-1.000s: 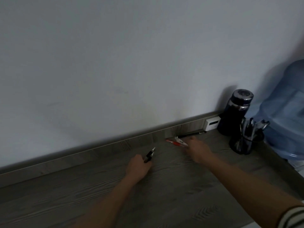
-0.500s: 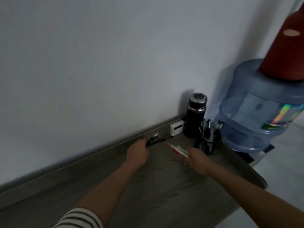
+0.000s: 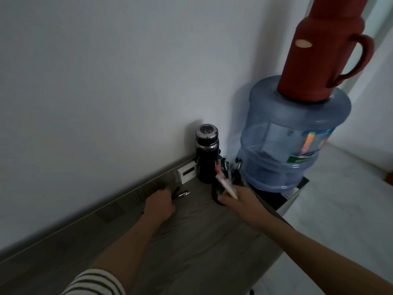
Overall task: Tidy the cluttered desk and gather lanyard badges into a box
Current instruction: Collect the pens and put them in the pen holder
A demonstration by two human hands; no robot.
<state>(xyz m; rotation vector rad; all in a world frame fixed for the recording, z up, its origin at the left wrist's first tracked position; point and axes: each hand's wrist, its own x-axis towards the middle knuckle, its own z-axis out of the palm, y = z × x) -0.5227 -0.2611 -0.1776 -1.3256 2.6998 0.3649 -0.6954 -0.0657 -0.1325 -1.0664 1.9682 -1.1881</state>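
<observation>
Right hand (image 3: 236, 201) pinches red-white pens (image 3: 225, 184) over pen cup (image 3: 215, 194); left hand (image 3: 160, 204) grips dark pens (image 3: 180, 194) left of it. Likely light, stiff, slick: hold mid-barrel.

I've got a grey wood-grain desk (image 3: 191, 241) with a low back rail (image 3: 119, 199) along the wall. In the far right corner a dark flask (image 3: 206, 154) stands upright. A small white device (image 3: 186, 172) leans on the rail just left of it, and a dark pen cup (image 3: 215, 193) stands just in front. Dark pens (image 3: 180, 194) lie left of the cup, their near ends under the left hand (image 3: 160, 204).
</observation>
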